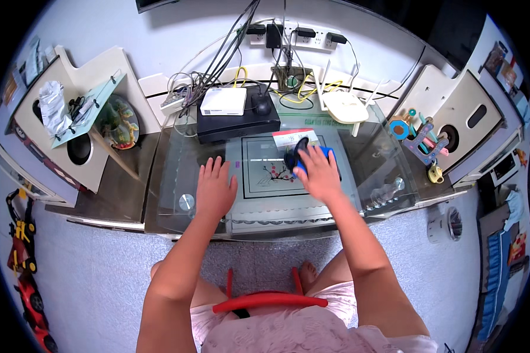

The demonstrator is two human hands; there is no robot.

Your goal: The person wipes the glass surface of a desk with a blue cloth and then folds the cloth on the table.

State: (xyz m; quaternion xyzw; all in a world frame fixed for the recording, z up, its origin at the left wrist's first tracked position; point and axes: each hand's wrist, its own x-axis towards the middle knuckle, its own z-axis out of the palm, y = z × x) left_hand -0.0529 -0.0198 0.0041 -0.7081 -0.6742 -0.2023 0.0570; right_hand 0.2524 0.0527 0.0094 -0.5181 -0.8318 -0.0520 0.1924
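My left hand lies palm down, fingers apart, on the glass tabletop, left of the printed frame with a blossom branch. Nothing shows in it. My right hand rests over a blue object on the glass; its fingers hide part of it, and I cannot tell whether they grip it. A black object with rounded parts touches or adjoins the blue one at my fingertips. A red and white printed card lies just behind them.
Behind my hands stand a black box with a white box on it, and a white router with antennas. Many cables hang from wall sockets. Toys stand at right; a pale green glass shelf juts out at left.
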